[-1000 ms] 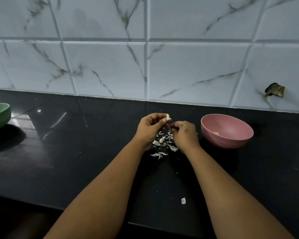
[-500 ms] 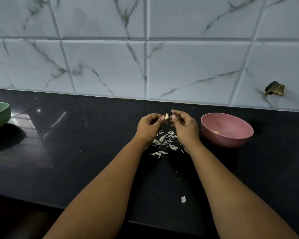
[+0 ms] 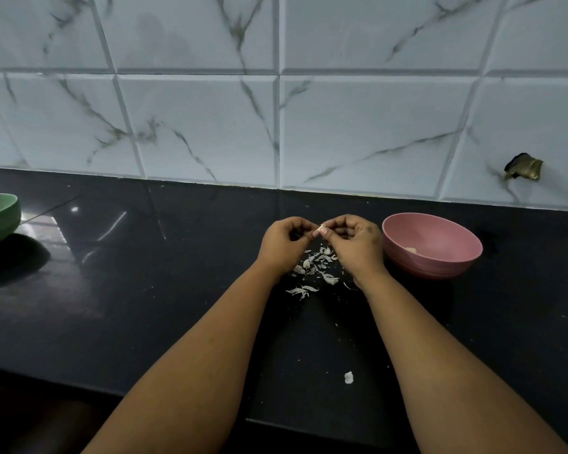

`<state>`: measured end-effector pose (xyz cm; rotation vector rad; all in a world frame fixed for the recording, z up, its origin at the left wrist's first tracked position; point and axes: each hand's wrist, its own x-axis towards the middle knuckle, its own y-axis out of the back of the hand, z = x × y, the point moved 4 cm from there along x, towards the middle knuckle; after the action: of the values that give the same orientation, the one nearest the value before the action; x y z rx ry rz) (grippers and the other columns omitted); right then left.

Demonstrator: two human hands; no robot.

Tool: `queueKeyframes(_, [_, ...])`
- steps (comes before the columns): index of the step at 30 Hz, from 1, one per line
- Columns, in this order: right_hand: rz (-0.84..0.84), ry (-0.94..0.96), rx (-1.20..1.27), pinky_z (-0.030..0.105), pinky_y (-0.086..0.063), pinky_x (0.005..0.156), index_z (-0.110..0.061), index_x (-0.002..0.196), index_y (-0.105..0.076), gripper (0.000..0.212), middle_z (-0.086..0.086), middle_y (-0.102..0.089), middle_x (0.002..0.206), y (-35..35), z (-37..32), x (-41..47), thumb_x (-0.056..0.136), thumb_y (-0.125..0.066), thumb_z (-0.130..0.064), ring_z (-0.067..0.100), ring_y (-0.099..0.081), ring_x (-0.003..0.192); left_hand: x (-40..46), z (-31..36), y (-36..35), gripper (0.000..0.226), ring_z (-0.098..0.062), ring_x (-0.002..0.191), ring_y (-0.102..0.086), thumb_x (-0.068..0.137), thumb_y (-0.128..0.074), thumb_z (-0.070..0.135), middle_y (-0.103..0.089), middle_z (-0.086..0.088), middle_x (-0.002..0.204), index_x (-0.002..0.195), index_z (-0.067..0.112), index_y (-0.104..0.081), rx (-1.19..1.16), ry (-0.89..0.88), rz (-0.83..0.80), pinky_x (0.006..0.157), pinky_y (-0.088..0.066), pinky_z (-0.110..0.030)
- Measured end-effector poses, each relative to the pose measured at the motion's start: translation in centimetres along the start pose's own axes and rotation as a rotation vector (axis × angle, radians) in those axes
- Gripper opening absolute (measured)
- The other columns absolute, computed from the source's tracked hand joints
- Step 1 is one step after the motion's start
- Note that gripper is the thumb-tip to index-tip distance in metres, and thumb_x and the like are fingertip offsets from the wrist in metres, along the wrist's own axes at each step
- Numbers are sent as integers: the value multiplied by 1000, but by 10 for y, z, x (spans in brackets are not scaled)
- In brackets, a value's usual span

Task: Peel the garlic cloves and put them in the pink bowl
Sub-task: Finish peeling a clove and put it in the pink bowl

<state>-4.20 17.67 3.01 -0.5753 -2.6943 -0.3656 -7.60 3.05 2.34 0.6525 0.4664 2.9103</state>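
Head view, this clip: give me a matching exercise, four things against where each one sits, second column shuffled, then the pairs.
Things
1. garlic clove
2. pink bowl
3. green bowl
4. garlic skins

Places
A. far left edge of the counter
B. pinched between the fingertips of both hands
C. on the counter under the hands
D. on the counter beside the right hand

Pairs: 1-B, 2-D, 3-A, 4-C

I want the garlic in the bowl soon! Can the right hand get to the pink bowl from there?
Probably yes. The right hand sits just beside the pink bowl, with bare counter between them; it pinches the garlic clove with the left hand.
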Motion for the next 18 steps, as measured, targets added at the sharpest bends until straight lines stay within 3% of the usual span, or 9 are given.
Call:
queueKeyframes(7, [-8,45,-83,12,-49,62,-17,87,-68,9,-4,-71,75,-5,0,-3,83,-74,-12,2,-64,66,1,-4,2,2,-5,64,-54,88,-73,22,-63,12,70,86,21,-72,99,-25,48,62,-46,-19])
queueKeyframes(18, [-39,45,-95,31,-55,68,-21,75,-64,18,6,-70,74,-8,10,4,81,-75,-8,19,-67,68,-3,4,6,5,3,64,-56,88,-73,23,-68,12,76,90,20,-75,161,-4,23,63,-45,-14])
